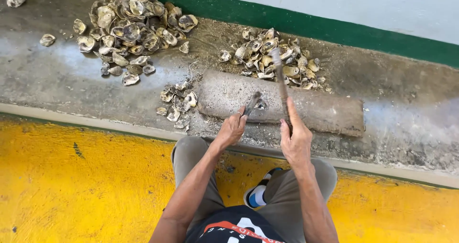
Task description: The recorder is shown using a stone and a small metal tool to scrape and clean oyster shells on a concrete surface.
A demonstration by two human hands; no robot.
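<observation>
Left hand [231, 129]: our fingers pinch an oyster shell [253, 103] on the log block [315, 110] | right hand [296, 140]: fingers wrapped around a raised metal bar [281, 82] | shell piles [131, 25] on the concrete ledge [57, 80] behind.

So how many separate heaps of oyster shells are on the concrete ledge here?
3: a big heap at upper left, a middle-sized heap behind the log, and a small heap at the log's left end. Some loose shells lie apart; more may be out of frame.
</observation>
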